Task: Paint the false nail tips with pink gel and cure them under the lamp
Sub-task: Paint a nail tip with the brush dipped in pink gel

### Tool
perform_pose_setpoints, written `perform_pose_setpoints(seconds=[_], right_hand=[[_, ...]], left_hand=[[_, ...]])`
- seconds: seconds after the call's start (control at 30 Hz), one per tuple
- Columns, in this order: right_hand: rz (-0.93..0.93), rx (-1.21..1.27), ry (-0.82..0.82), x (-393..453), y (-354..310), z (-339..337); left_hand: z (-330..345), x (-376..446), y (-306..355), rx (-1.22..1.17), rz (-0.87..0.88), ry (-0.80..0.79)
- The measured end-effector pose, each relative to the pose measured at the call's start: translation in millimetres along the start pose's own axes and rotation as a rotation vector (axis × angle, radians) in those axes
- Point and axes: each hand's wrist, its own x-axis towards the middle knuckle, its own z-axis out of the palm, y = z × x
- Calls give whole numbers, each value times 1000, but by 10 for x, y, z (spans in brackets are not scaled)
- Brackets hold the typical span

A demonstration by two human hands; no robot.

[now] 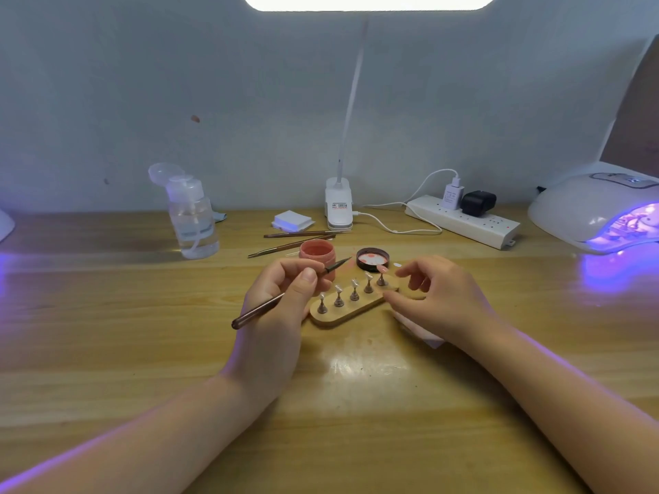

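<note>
No legible text. The label on the white clip-on desk lamp base [338, 205] and the display on the white curing lamp [599, 208] are too blurred to read.

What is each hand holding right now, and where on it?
The left hand pinches the gel brush partway along its handle. The right hand grips nothing; its thumb touches the wooden nail stand's end.

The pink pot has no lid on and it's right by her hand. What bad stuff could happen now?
1. The open pink gel pot stands just behind the left hand, which grips the brush; a nudge might tip it.
2. The right hand touches the wooden stand; a bump could shake the nail tips on their holders.
3. The curing lamp glows far to the right, so carrying the stand there might smear wet gel.
</note>
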Motion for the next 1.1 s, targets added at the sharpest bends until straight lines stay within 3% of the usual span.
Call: perform_pose_setpoints(seconds=[0.1, 0.23, 0.6, 0.83, 0.97, 1.1], right_hand=[[-13, 42, 52, -23, -45, 50], [-3, 13, -37, -17, -71, 154], [17, -89, -52, 81, -115, 217], [-106, -138, 0, 7, -191, 208], [-163, 69, 128, -55, -207, 179], [-82, 333, 203, -92, -221, 157]], left_hand=[[3, -4, -9, -2, 13, -10], [11, -22, -42, 35, 63, -33], [3, 14, -117, 87, 100, -69], [0, 13, -118, 80, 106, -69], [-1, 2, -96, 121, 159, -95], [-48, -3, -74, 278, 282, -155]])
